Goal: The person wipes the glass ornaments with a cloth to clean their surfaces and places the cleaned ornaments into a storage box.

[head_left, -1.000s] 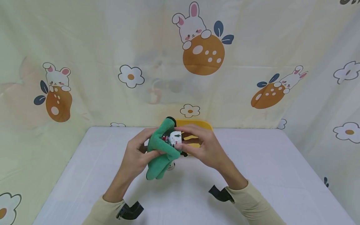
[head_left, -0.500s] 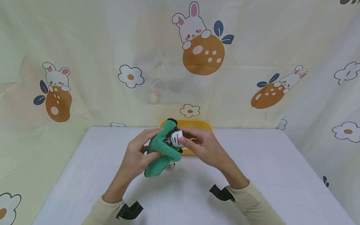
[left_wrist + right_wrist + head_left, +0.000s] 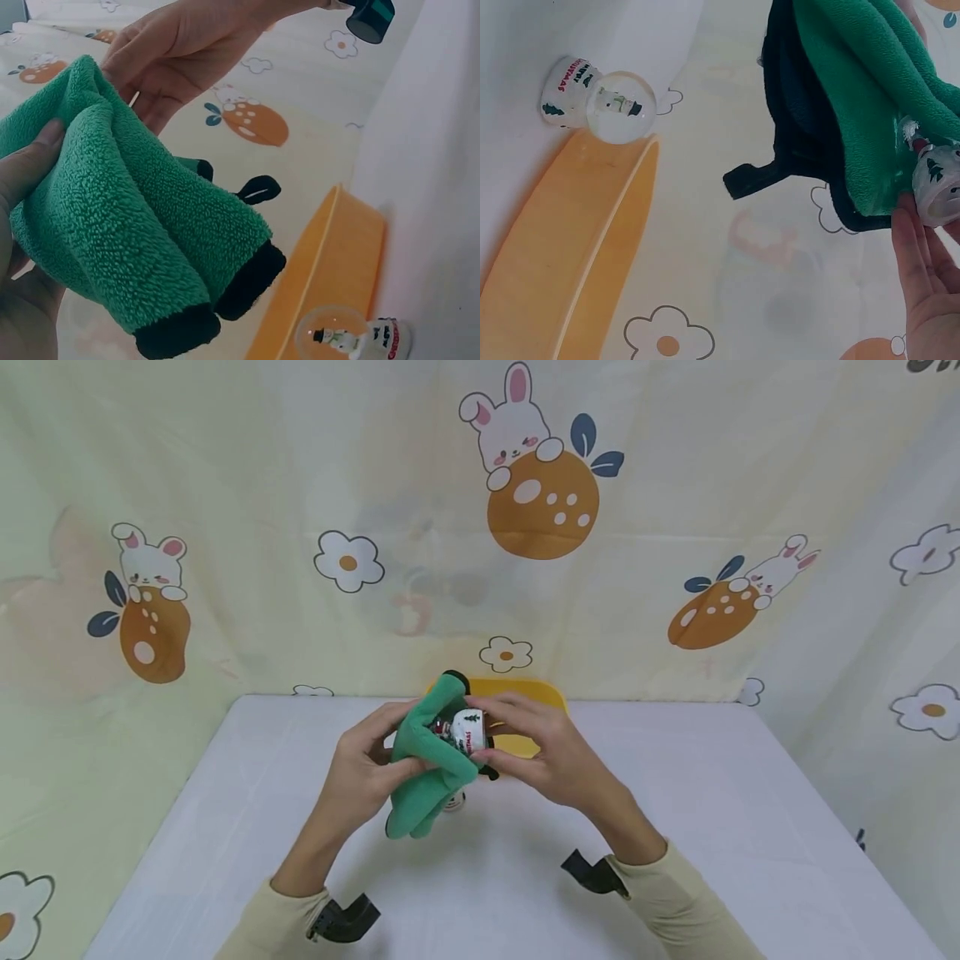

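Observation:
In the head view my left hand (image 3: 363, 768) grips a green towel (image 3: 427, 743) with black edging, the thumb on its near side. The towel is folded around a snow globe (image 3: 469, 731), whose white printed base sticks out to the right. My right hand (image 3: 558, 752) pinches that base between thumb and fingers. The right wrist view shows a small figure inside the wrapped globe (image 3: 936, 184) at the fold. A black hanging loop (image 3: 757, 178) dangles from the towel. Below the towel a second snow globe (image 3: 622, 109) with a snowman inside stands upright on the table.
A yellow plastic container (image 3: 517, 687) stands at the back of the white table (image 3: 675, 793), partly behind my hands. The second globe is close to its wall (image 3: 356, 240). A patterned curtain (image 3: 637, 610) hangs behind the table.
The snow globe's base has turned within the towel, its tree print coming round into view. My right fingers have shifted on the base, while the left hand keeps its grip.

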The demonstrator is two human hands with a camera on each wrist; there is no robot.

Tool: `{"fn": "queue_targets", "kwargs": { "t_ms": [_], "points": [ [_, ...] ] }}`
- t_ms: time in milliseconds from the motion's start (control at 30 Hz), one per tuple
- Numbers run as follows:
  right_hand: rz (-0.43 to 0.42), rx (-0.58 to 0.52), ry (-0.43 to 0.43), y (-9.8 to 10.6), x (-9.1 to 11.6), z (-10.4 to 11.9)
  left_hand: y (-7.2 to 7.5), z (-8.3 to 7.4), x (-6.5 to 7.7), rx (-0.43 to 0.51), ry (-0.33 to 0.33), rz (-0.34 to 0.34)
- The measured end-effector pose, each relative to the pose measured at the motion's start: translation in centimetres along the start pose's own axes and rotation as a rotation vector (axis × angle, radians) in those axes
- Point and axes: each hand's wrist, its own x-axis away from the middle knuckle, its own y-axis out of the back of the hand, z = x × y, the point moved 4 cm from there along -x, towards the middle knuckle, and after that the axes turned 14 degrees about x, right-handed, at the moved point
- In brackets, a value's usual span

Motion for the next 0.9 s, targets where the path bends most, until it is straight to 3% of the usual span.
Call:
{"fn": "queue_targets", "kwargs": {
  "t_ms": [233,567,733,900],
  "points": [
    [-0.047,0.013,0.084,0.00,-0.05,0.08,0.44,0.28,-0.12,0.009,0.049,-0.014],
    [-0.113,0.143,0.239,0.21,-0.17,0.41,0.63,0.53,0.00,0.040,0.151,-0.061],
    [-0.148,0.144,0.249,0.53,-0.02,0.47,0.37,0.43,-0.01,0.083,0.131,-0.054],
    [-0.135,0.060,0.205,0.47,0.05,0.30,0.11,0.16,-0.14,0.103,0.078,-0.022]
  ]
}}
